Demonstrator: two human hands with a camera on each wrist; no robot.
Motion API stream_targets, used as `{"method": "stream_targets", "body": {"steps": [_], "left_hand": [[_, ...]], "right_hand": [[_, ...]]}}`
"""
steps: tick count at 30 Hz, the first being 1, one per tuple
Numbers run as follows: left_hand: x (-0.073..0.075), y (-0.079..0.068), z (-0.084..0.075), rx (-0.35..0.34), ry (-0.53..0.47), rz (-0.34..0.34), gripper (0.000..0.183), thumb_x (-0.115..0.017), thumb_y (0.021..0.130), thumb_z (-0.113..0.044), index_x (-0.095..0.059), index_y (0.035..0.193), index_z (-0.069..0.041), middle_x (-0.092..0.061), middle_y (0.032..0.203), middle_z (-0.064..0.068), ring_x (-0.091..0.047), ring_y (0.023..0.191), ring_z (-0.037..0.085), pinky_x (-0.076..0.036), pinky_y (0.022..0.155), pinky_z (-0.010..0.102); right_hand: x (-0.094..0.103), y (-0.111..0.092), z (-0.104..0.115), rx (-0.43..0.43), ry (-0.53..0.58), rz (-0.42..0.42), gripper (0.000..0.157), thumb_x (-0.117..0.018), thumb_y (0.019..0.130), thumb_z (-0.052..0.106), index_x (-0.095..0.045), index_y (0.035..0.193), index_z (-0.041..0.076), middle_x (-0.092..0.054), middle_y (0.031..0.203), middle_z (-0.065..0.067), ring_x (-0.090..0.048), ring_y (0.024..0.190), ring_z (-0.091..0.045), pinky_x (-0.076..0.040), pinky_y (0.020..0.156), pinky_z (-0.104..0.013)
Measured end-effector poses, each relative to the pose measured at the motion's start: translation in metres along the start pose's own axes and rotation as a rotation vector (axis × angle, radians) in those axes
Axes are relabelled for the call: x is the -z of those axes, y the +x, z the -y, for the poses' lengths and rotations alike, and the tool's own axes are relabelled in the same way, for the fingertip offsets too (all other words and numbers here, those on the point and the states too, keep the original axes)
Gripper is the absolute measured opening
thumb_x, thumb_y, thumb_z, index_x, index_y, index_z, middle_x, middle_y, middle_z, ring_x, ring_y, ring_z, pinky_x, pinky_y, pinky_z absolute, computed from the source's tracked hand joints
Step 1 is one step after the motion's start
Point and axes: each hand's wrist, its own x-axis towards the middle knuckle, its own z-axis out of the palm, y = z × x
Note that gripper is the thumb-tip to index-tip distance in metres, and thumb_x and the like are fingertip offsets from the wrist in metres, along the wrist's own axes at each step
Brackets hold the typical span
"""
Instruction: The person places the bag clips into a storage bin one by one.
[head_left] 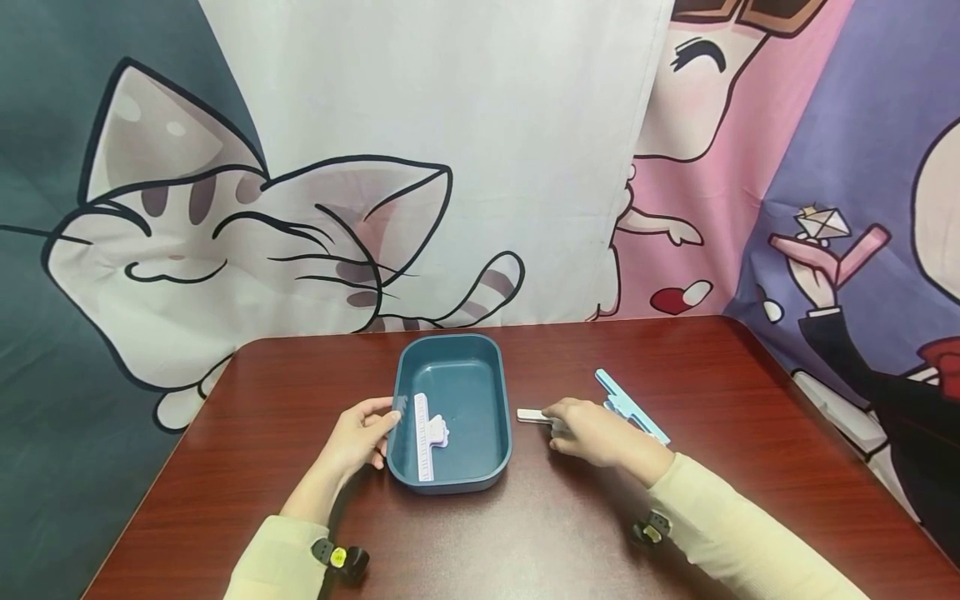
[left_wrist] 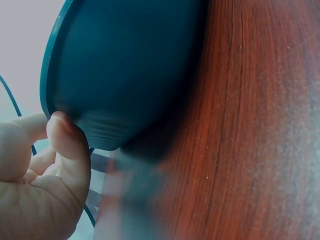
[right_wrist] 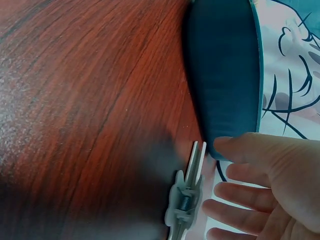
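A dark blue plastic bin stands on the table, and my left hand grips its left rim with the thumb on the edge and the fingers outside. Inside the bin, along its left side, lies a white sealing clip. Just right of the bin my right hand hovers over a light grey sealing clip. In the right wrist view this clip shows its spring, and the extended fingers are beside it. A light blue sealing clip lies behind the right forearm.
The reddish-brown wooden table has its far edge against a hanging cloth printed with cartoon figures. A camera strapped at each wrist, such as the left wrist camera, sits low over the tabletop.
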Motion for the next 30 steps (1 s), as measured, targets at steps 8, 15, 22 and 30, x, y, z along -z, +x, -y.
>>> {"method": "stream_targets", "body": {"steps": [8,15,22,30], "left_hand": [[0.0004,-0.0008,-0.0006,-0.008,0.001,0.005,0.045,-0.057,0.093,-0.01,-0.044,0.134,0.004,-0.052,0.062,0.0,-0.047,0.045,0.009,-0.043,0.038,0.02],[0.0007,-0.0009,0.0,-0.012,-0.004,0.004,0.045,-0.057,0.093,-0.011,-0.044,0.133,0.004,-0.052,0.062,-0.001,-0.047,0.045,0.008,-0.043,0.038,0.02],[0.0002,0.0,0.0018,-0.005,-0.003,0.001,0.043,-0.057,0.093,-0.01,-0.046,0.133,0.003,-0.052,0.061,-0.001,-0.047,0.045,0.009,-0.044,0.038,0.02],[0.0005,-0.0006,0.0,-0.01,-0.005,0.004,0.043,-0.057,0.093,-0.011,-0.045,0.133,0.003,-0.052,0.061,0.0,-0.047,0.045,0.009,-0.043,0.038,0.02]], "right_hand": [[-0.0029,-0.0006,-0.0019,-0.007,-0.016,0.006,0.036,-0.071,0.082,0.014,-0.063,0.112,-0.003,-0.066,0.103,-0.012,-0.063,0.09,-0.022,-0.054,0.081,-0.04],[-0.0051,-0.0015,-0.0023,-0.039,-0.029,0.013,0.036,-0.072,0.081,0.015,-0.063,0.112,-0.001,-0.066,0.101,-0.01,-0.063,0.088,-0.02,-0.055,0.079,-0.039],[-0.0067,-0.0021,-0.0033,-0.026,-0.069,-0.015,0.032,-0.072,0.081,0.015,-0.065,0.108,0.0,-0.066,0.098,-0.009,-0.063,0.086,-0.02,-0.055,0.077,-0.038],[-0.0086,-0.0027,-0.0052,0.018,-0.081,-0.069,0.017,-0.069,0.082,0.011,-0.068,0.096,0.003,-0.066,0.087,-0.004,-0.063,0.079,-0.017,-0.056,0.071,-0.035]]}}
